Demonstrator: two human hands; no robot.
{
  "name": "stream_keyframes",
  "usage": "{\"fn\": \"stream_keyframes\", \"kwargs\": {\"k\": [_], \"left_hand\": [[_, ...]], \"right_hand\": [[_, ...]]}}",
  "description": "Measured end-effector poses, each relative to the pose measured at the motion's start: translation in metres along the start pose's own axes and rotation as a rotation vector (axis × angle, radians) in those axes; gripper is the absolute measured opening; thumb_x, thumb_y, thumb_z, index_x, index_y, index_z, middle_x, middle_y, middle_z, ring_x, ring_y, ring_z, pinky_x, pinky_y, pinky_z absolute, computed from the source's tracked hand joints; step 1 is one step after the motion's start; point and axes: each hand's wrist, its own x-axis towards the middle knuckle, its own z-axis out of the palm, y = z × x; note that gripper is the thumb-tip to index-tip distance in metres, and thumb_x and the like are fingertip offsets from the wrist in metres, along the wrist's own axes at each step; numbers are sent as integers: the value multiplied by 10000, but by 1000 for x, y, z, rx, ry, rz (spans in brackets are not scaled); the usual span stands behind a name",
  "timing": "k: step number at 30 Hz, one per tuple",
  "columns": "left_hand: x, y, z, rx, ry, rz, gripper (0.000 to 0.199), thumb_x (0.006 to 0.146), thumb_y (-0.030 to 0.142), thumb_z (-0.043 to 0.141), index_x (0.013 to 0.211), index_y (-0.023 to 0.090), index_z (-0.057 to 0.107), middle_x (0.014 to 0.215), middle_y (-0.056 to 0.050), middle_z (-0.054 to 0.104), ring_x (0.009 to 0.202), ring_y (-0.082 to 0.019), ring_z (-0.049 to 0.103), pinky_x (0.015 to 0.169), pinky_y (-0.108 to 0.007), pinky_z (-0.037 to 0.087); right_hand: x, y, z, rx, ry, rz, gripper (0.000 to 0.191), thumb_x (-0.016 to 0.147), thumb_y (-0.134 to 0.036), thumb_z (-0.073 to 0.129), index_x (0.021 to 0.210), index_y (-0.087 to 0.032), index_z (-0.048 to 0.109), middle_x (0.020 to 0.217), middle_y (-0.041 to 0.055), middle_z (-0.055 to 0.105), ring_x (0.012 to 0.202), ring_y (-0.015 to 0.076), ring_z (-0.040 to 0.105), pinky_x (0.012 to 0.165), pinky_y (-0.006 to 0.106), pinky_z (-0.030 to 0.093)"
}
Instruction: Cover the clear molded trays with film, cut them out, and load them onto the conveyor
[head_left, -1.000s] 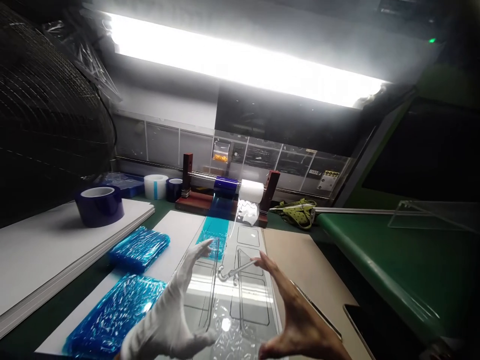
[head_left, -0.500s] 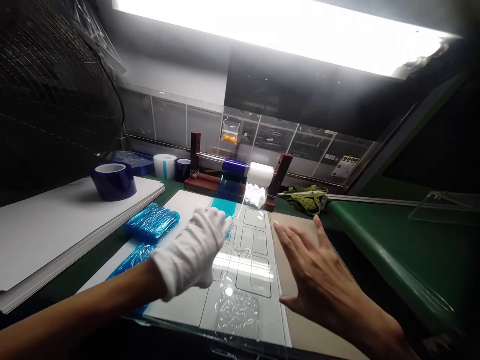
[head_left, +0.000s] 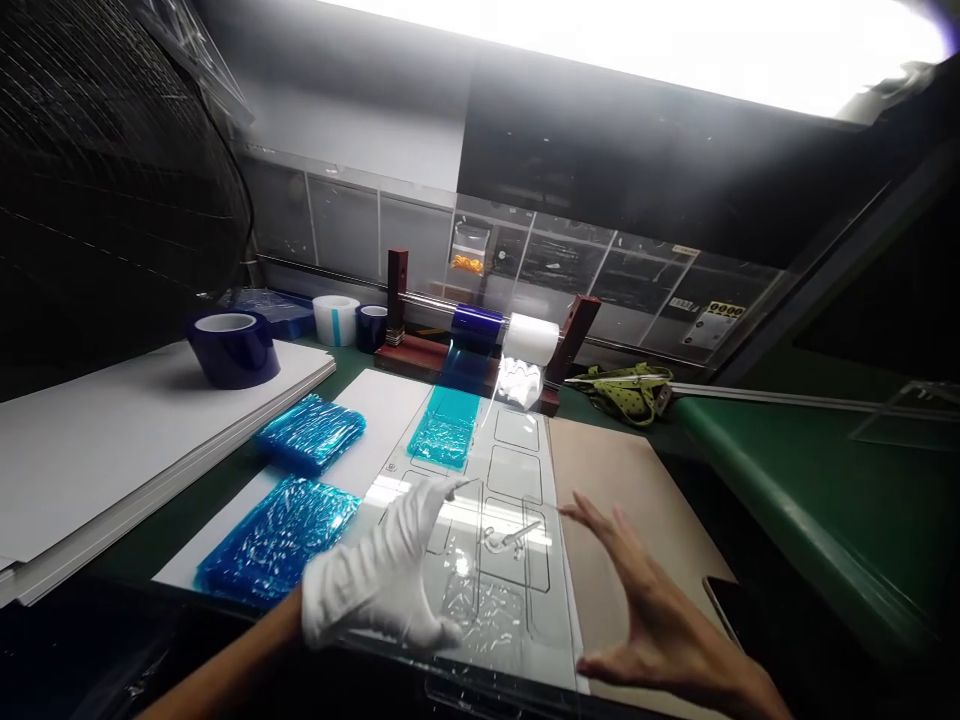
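Note:
My gloved left hand (head_left: pixel 382 575) hovers over the near part of a pale sheet (head_left: pixel 379 410) with printed rounded outlines. Its fingers and thumb are apart. To the right, my bare right hand (head_left: pixel 660 610) is also open, curved above the tan board's (head_left: pixel 626 475) edge. Between the hands run faint clear edges and hooked glints; whether they are a clear piece or reflections I cannot tell. Beyond the glove, a bright blue film strip (head_left: pixel 444 427) lies on the sheet, leading up to a dark blue roll (head_left: pixel 478 325). A textured clear patch (head_left: pixel 486 618) shows nearest me.
A white roll (head_left: pixel 534 340) with crumpled film shares the reddish stand (head_left: pixel 409 357). At left are two shiny blue stacks (head_left: pixel 311 435), a white stack (head_left: pixel 150 450) and a dark blue tape roll (head_left: pixel 234 352). A green dotted pouch (head_left: pixel 628 392) sits right of the stand.
My left hand has come back toward me, uncovering the blue film strip and the nearer blue stack. My right hand has lowered and moved right, its fingers curving more. The view has shifted slightly.

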Motion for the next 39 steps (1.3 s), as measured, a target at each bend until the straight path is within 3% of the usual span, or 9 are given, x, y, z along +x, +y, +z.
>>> {"fn": "stream_keyframes", "kwargs": {"k": [4,7,11,15,21,28,33,36,39], "left_hand": [[10,13,-11,453,3,-96,961,519,294,688,1398,141,330,1258,-214,479,1071,-441,515,876,-633,429],[7,11,-16,443,1,-109,954,560,273,661,1427,129,290,1218,-223,503,1022,-423,542,824,-593,464],[-12,0,-8,270,-6,26,1109,509,382,733,1464,290,178,1264,-105,505,1059,-320,550,848,-433,508],[-24,-7,16,273,124,69,937,627,358,672,1439,383,205,1187,-42,565,1049,-279,563,912,-427,466],[-10,-16,55,448,417,-227,1271,477,725,657,1475,134,140,1339,-248,441,1183,-466,475,946,-627,409],[1,-47,98,-62,229,-233,967,584,702,622,1401,276,327,1102,-77,658,936,-309,675,790,-459,589],[23,-59,109,-114,100,-225,678,709,585,588,1316,321,441,703,5,635,601,-253,669,549,-435,591],[21,-42,110,-131,62,-159,739,708,566,605,1365,327,370,722,6,640,623,-260,670,585,-457,586],[14,-20,107,-137,39,-91,735,719,527,617,1376,345,342,803,2,661,712,-267,681,655,-459,585]], "right_hand": [[15,-24,-19,-264,151,-30,1248,552,-301,782,1520,-137,11,1329,189,533,1247,392,474,1109,696,-20],[18,-30,-28,-250,153,-53,1240,535,-267,762,1521,-125,22,1333,185,532,1249,400,469,1115,692,-17],[-1,-22,-33,-15,11,-27,1220,582,-331,771,1525,-146,18,1401,186,478,1313,414,413,1118,681,106],[-31,-2,-34,206,-173,-60,1221,619,-395,805,1530,-258,2,1465,127,430,1370,401,308,1047,565,390],[-9,99,-2,115,133,431,1194,680,-550,729,1520,-233,-59,1496,155,359,1404,350,278,1126,627,30],[65,210,63,118,-53,671,1245,617,-475,771,1517,-189,-40,1466,189,388,1388,324,313,1115,621,53],[44,198,61,41,-46,721,913,708,-467,707,1463,-209,264,1498,152,330,1399,298,270,1086,456,262],[9,168,58,-19,-31,799,344,885,-416,500,1117,-179,591,1178,147,591,1114,295,552,884,400,412],[-16,138,67,-50,-5,871,241,918,-302,424,847,-150,596,908,150,624,902,295,602,753,386,423]]}}
